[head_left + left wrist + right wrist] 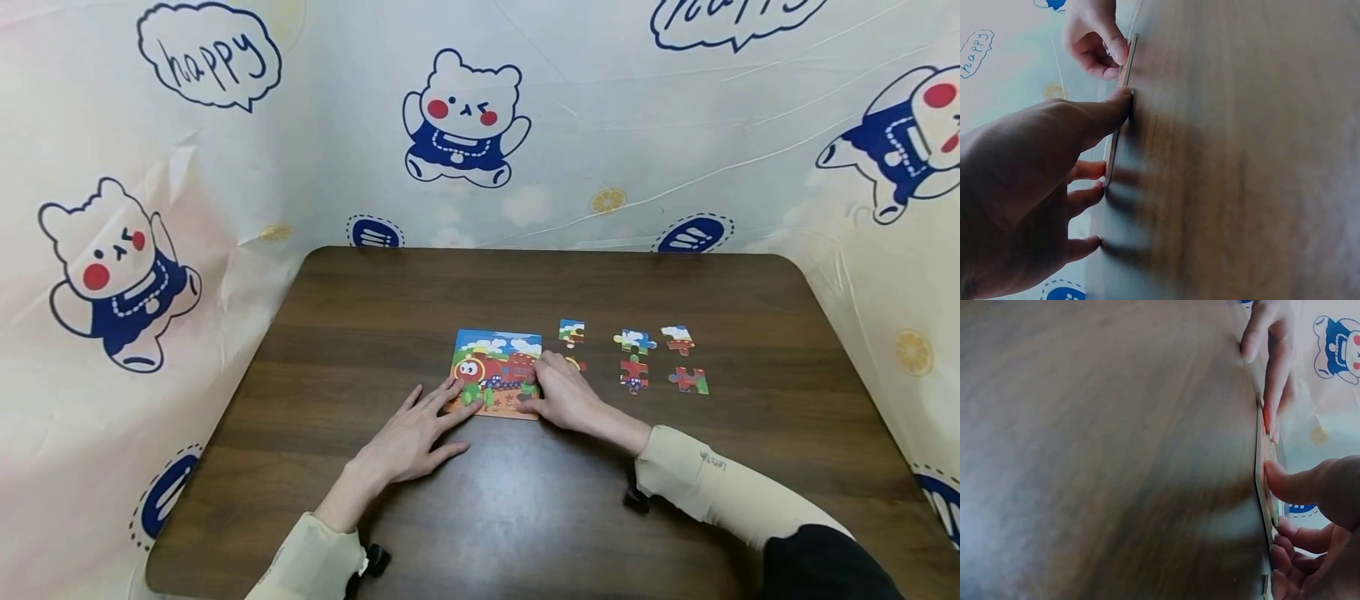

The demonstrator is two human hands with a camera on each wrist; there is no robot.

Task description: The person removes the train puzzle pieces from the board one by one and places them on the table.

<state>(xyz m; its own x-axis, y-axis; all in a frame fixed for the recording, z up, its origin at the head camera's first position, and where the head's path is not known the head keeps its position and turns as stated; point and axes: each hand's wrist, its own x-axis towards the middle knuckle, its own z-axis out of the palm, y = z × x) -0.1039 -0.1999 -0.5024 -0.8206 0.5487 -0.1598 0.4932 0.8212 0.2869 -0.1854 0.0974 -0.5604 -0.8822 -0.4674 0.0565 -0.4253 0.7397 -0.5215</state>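
Note:
A jigsaw puzzle [491, 343] with a cartoon train picture lies flat on the brown table. My left hand [408, 437] rests with spread, nearly straight fingers at the puzzle's lower left; its thumb lies apart from the picture. In the left wrist view the left hand [1035, 169] touches the puzzle's thin edge [1112, 150]. My right hand [567, 392] is at the puzzle's right side, thumb and bent fingers pinching a mostly hidden puzzle piece. In the right wrist view a slim green edge [1275, 514] shows between the right thumb [1294, 482] and forefinger.
Several loose pieces lie to the right: one [572, 331] near the puzzle's top corner, one [576, 364] partly behind the right hand, others farther right, such as a red-green piece [688, 381]. A cloth with printed bears [467, 117] surrounds the table [337, 333].

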